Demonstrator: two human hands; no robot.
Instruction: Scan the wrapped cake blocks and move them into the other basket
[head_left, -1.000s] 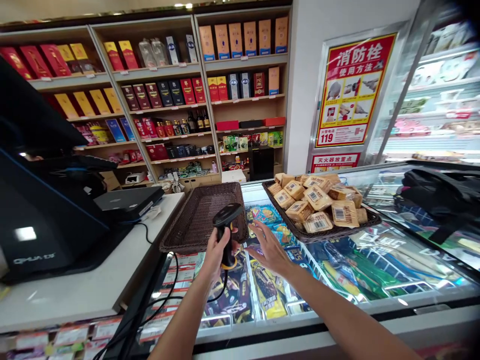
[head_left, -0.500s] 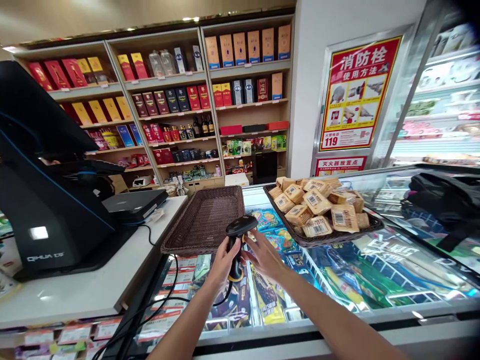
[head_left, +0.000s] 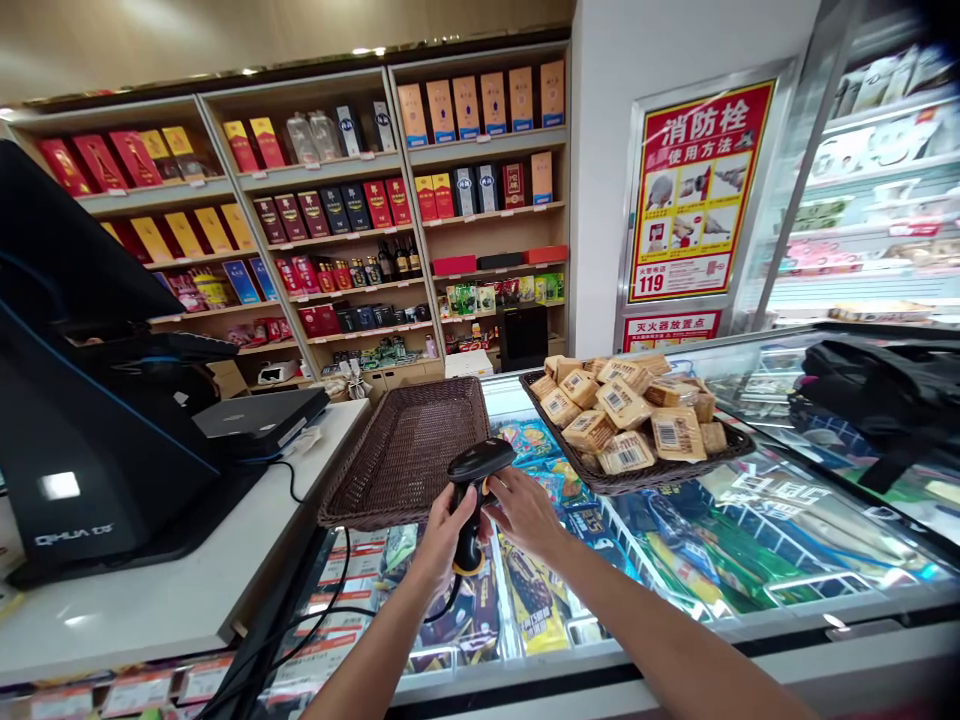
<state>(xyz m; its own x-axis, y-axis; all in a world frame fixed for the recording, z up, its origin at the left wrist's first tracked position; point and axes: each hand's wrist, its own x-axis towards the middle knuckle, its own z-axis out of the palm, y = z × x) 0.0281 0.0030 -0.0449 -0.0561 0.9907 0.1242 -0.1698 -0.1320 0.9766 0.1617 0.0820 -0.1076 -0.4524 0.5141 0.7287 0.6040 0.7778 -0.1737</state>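
Note:
A black barcode scanner with yellow-orange trim is held upright above the glass freezer top, its head pointing right. My left hand is closed round the handle, thumb on the near side. On the other side, my right hand has its fingers bent against the scanner, near the trigger; some fingertips are hidden behind it. From the handle's foot a black cable runs left. Just behind the hands lies a brown woven basket with nothing in it. To the right, a second woven basket holds several wrapped, barcoded packs.
The glass-topped freezer shows bagged frozen goods and wire dividers inside. At left, a black checkout terminal stands on a white counter. A black bag lies at the far right. Shelves of boxed goods line the back wall.
The camera view has shifted slightly, moving the background a little left. Both hands keep their hold on the scanner, with the right fingers drawn slightly closer around it.

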